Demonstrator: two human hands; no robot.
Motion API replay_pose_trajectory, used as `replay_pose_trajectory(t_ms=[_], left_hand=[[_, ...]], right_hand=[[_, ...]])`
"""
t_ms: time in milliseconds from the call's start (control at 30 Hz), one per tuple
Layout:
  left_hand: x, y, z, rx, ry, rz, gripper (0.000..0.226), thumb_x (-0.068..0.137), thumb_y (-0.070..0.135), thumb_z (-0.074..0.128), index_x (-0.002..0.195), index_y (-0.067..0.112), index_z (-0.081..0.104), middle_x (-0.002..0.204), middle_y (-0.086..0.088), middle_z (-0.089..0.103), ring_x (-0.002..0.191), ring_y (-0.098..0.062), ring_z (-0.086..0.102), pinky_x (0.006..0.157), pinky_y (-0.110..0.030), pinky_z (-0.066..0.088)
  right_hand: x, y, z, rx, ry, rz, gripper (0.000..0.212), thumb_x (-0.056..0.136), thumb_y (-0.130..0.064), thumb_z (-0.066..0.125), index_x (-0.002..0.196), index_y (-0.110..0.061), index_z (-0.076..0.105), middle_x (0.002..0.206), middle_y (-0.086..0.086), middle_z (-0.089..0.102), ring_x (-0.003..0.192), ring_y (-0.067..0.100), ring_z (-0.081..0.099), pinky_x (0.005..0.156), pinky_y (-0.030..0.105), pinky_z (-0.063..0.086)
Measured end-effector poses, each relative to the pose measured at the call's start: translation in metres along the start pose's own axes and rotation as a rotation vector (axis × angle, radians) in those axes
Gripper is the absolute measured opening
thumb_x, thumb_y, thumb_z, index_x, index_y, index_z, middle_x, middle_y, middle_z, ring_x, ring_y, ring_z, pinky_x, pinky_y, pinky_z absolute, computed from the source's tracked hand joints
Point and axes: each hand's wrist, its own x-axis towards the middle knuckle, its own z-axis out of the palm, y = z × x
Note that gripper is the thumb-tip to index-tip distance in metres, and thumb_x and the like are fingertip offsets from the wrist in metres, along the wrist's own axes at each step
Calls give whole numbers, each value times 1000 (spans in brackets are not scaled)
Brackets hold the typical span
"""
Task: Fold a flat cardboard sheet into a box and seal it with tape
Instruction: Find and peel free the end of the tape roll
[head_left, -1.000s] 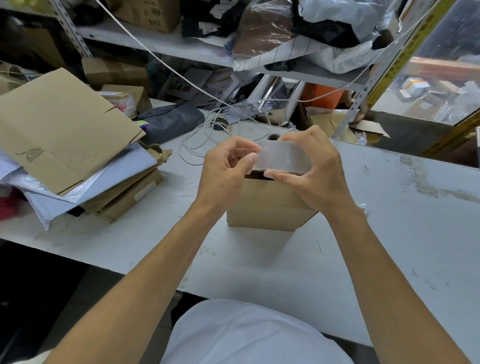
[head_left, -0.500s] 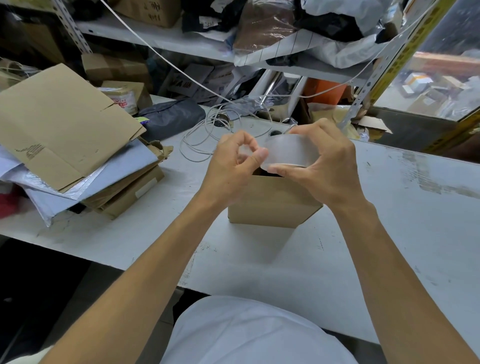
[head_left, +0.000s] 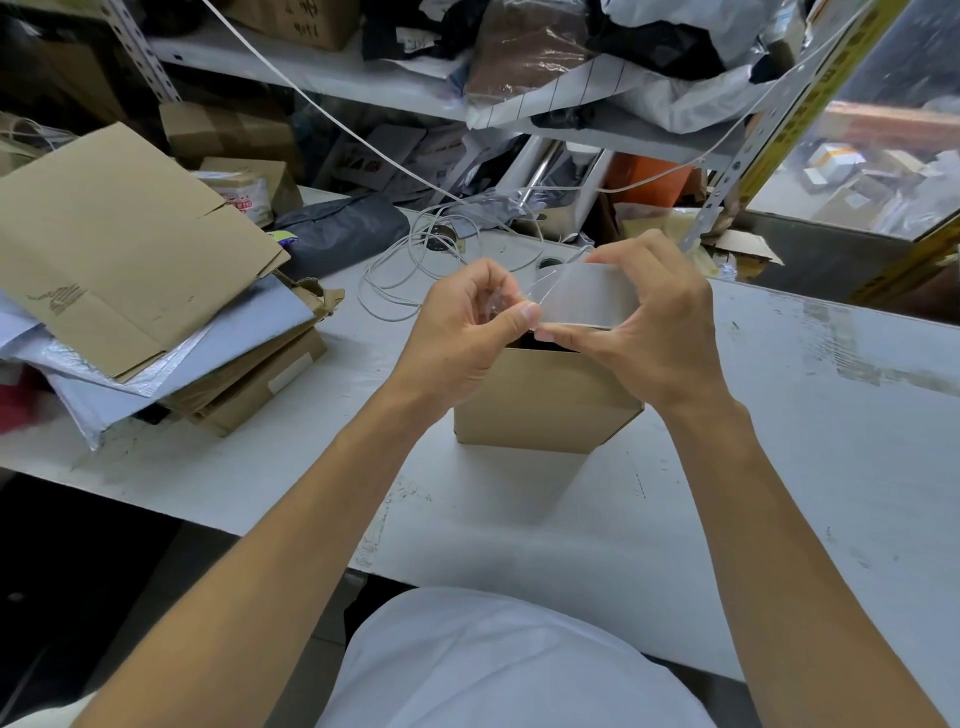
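Soft, even light is falling from above; the box is casting a faint shadow toward the camera, edges are bowing, and the far clutter is blurring slightly

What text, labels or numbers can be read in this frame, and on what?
Nothing reads with certainty.
Box on the top shelf: dark handwritten marks, possibly digits, not legible.
Flat cardboard sheet: small printed mark near its lower left edge, too blurred.
Small carton behind it: red print on a white label, too small.
Yellow shelf upright: dark characters, blurred.
Tape roll and cardboard box: no text visible.

printing on flat cardboard sheet, too blurred to read
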Motion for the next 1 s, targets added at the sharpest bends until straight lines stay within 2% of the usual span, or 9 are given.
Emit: replay_pose_trajectory(t_ms=[133,233,333,500,567,667,767,900,1000], left_hand=[[-1,-4,1,8,-4,6,14,79,16,71,80,16,57,72,-2,54,76,-29,51,71,-40,41],[-4,-1,3,12,-19,5,13,80,12,69,80,15,57,72,-7,54,72,-28,50,64,-32,41],[-9,0,8,8,-79,12,13,81,11,69,80,14,57,74,-11,56,70,-22,46,63,-27,39],[-6,1,9,16,-32,-24,14,82,16,72,79,17,58,70,4,55,69,-16,49,64,-21,41],[-5,-2,7,33,-24,-38,13,82,19,72,80,18,59,77,-1,59,73,-17,52,69,-25,43],[-5,-4,10,31,4,-82,23,79,17,79,74,18,56,109,-3,69,85,-6,64,80,-25,49],[-3,-3,13,-18,96,-28,35,81,1,77,67,14,48,118,-8,68,74,1,62,71,-16,49],[3,-4,6,-140,109,-24,34,86,-3,70,68,14,46,121,-14,69,111,-13,67,91,-24,51],[5,-6,-1,-290,68,-69,32,85,-1,69,70,13,45,113,-17,72,120,-20,64,101,-37,51]], right_hand=[[-2,-3,1,10,19,28,75,66,-73,70,109,-12,64,106,8,63,96,20,56,76,20,41],[-3,-5,3,17,2,67,74,66,-73,69,109,-13,65,104,6,62,93,15,54,75,18,39],[2,-1,-1,-39,11,106,76,62,-71,67,110,-12,65,104,8,61,96,21,55,78,28,44],[11,5,-9,-86,16,97,74,63,-65,76,113,-11,64,108,10,62,103,26,56,84,27,41],[10,6,-7,-80,19,109,77,62,-69,73,112,-12,63,107,9,62,101,24,56,83,31,46],[10,5,-5,-68,-27,96,80,61,-75,69,109,-11,60,105,8,60,98,22,54,80,29,45],[9,1,-6,-5,-86,77,69,66,-61,77,109,-12,54,104,1,53,95,16,48,74,24,42],[7,-1,-11,56,-148,51,59,69,-28,83,116,-11,52,107,-6,45,98,13,43,76,12,40],[8,4,-12,62,-72,39,60,69,-43,85,112,-11,59,105,-2,56,95,11,45,75,8,32]])
